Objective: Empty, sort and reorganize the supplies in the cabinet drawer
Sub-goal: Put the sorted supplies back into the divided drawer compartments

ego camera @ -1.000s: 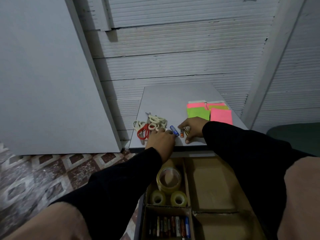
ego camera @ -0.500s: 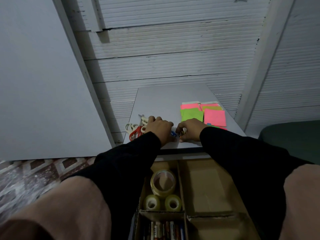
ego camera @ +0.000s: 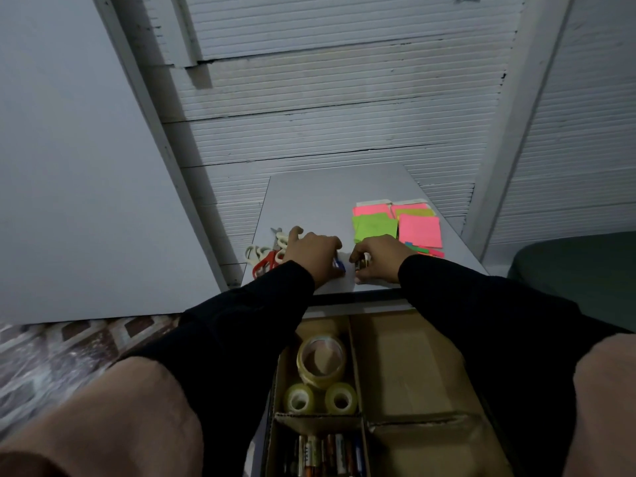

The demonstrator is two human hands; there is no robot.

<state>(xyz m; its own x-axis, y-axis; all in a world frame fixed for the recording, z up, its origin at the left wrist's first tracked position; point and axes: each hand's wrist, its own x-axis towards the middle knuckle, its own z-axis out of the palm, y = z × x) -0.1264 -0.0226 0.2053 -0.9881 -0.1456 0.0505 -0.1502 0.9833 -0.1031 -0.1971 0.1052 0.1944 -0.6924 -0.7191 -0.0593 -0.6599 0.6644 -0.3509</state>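
Observation:
Both my hands rest on the grey cabinet top (ego camera: 320, 197). My left hand (ego camera: 315, 254) covers a blue battery (ego camera: 339, 264), its fingers curled over it. My right hand (ego camera: 377, 258) is closed around small batteries (ego camera: 361, 264) at its fingertips. Several scissors (ego camera: 266, 258) with cream and red handles lie left of my left hand. Pink and green sticky notes (ego camera: 395, 227) lie right of my right hand. Below, the open cardboard drawer organizer (ego camera: 413, 352) holds three tape rolls (ego camera: 320, 376) and a row of batteries (ego camera: 323, 454).
A grey board (ego camera: 86, 166) leans at the left over patterned floor tiles (ego camera: 69, 342). White ribbed panels (ego camera: 327, 115) stand behind the cabinet. A dark green seat (ego camera: 578, 270) is at the right. My knees fill both lower corners.
My left hand has slid forward over the blue battery, hiding most of it, and both hands have drawn closer together. The view has tilted, so my knees show more.

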